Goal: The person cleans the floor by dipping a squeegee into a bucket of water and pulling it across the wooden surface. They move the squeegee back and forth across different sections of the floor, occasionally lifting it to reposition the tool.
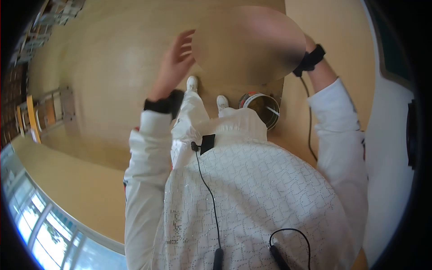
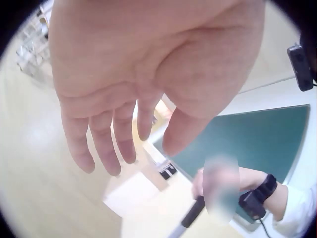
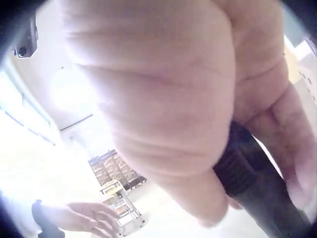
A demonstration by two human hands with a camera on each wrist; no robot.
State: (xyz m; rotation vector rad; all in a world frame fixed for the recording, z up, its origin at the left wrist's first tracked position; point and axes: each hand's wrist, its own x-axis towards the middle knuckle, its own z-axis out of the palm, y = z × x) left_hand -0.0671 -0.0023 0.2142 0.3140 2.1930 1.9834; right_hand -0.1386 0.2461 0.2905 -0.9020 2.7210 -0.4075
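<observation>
My left hand [image 1: 176, 60] is raised in front of me with its fingers extended and apart, and nothing lies in its palm [image 2: 148, 54]. In the right wrist view my right hand [image 3: 163, 99] curls round the black handle [image 3: 257, 183] of a long tool. The left wrist view shows this black grip [image 2: 193, 212] leading into a pale grey shaft [image 2: 177, 231], which runs out of frame; the tool's far end is hidden. A blurred oval covers most of the right hand in the head view.
A bucket [image 1: 275, 118] with a pale stick in it stands on the floor beside my right leg. Chairs and desks [image 1: 49, 112] are at the left. A green board [image 2: 262, 144] hangs on the wall at the right. A cable [image 1: 309, 121] trails from my right wrist.
</observation>
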